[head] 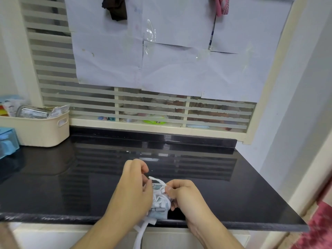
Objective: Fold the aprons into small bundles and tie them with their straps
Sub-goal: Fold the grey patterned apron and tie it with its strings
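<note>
Black glossy countertop [206, 186] below a slatted window [143, 108] papered with white sheets [176, 69]; cream plastic basket [41, 132] of packets at far left. Folded apron bundle [160, 203], white with pale blue print, at the near counter edge between both hands. Left hand [133, 191] pinches a white strap [158, 180]; right hand [185, 194] grips the bundle and strap loop. Strap tail [140, 236] hangs over the edge.
</note>
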A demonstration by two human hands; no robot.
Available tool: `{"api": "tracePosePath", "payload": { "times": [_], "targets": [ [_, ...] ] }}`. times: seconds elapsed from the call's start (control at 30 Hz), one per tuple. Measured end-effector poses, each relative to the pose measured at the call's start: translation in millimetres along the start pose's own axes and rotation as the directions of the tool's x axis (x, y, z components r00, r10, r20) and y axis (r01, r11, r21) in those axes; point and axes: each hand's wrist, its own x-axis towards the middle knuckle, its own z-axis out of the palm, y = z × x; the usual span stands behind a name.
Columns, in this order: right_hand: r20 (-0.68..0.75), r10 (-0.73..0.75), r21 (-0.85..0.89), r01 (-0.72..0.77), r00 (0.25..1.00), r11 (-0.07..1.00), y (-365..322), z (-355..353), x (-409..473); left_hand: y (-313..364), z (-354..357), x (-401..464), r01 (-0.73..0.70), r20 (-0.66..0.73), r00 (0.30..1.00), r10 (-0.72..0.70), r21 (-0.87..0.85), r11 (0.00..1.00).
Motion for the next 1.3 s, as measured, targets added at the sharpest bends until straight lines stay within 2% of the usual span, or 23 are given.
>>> {"api": "tracePosePath", "payload": {
  "times": [0.1,0.2,0.33,0.5,0.63,0.73,0.87,1.03,1.3],
  "targets": [
    [-0.014,0.010,-0.004,-0.010,1.000,1.000,1,2,0,1,2,-7,-0.177,0.116,0.980,0.163,0.121,0.977],
    [-0.037,0.020,0.005,-0.020,0.999,1.000,2,4,1,3,2,-4,-0.161,0.218,0.970,0.108,0.245,0.956],
    [-0.056,0.018,-0.032,-0.020,0.998,0.999,0,8,2,11,2,0,-0.144,0.240,0.968,0.074,0.288,0.947],
    [-0.059,-0.022,-0.026,0.020,0.998,0.999,2,5,-2,17,7,2,-0.151,0.278,0.960,0.031,0.421,0.895],
    [-0.153,-0.066,0.040,0.073,0.986,0.997,12,0,-7,10,7,-2,-0.150,0.281,0.960,0.023,0.440,0.885],
    [-0.241,-0.034,0.084,0.056,0.970,0.995,25,3,-5,7,8,-8,-0.137,0.250,0.968,0.031,0.423,0.896],
    [-0.317,-0.019,0.011,0.023,0.948,1.000,36,9,-3,2,10,-12,-0.115,0.231,0.973,0.016,0.424,0.898],
    [-0.387,-0.081,-0.159,0.020,0.918,0.987,36,7,-8,1,10,-13,-0.086,0.221,0.975,-0.011,0.427,0.900],
    [-0.449,-0.088,-0.222,-0.016,0.889,0.975,34,9,-10,-3,10,-13,-0.101,0.220,0.976,0.002,0.437,0.894]
  ]
}}
